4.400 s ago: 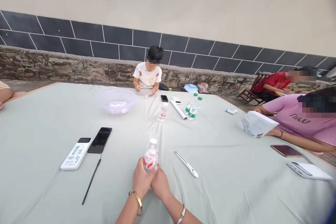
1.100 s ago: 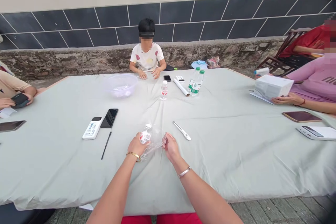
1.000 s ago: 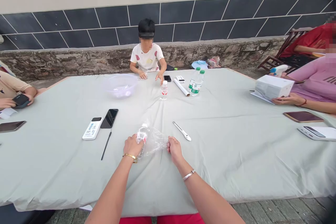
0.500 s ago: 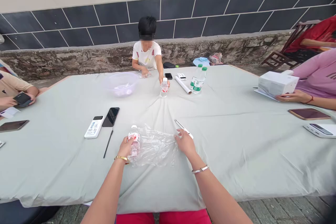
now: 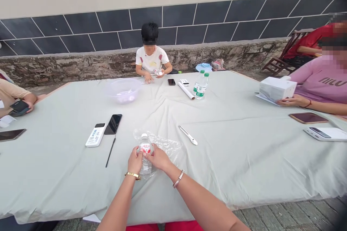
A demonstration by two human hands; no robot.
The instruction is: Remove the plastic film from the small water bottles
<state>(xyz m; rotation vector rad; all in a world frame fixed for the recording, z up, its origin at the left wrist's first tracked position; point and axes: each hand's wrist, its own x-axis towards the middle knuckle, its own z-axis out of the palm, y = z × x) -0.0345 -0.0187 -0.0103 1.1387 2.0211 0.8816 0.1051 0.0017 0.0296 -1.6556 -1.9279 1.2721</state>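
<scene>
At the near edge of the cloth-covered counter (image 5: 233,184), the left hand (image 5: 135,160) and right hand (image 5: 158,158) are together, clamped on a small clear water bottle (image 5: 145,160) with a red-and-white label. The left hand cups the bottle's lower side, while the right fingers (image 5: 151,154) lie across the label, touching the left hand. A crumpled clear plastic film (image 5: 168,147) lies partly beneath the bottle and spreads out to its right.

Left of the bottle are a white oblong device (image 5: 95,135), a black smartphone (image 5: 113,123) just beside it, and a thin black stylus (image 5: 110,153). To its right lies a white pen-shaped tool (image 5: 188,135).

Well beyond the bottle sit a translucent plastic bowl (image 5: 124,91), a rolled white tube (image 5: 186,90) and two green-capped water bottles (image 5: 200,86). Farther still, a person in a white printed T-shirt (image 5: 151,59) holds a small clear item (image 5: 158,73). Far to the bottle's right, a person in a pink top (image 5: 322,83) has a hand on a white box (image 5: 277,89).
</scene>
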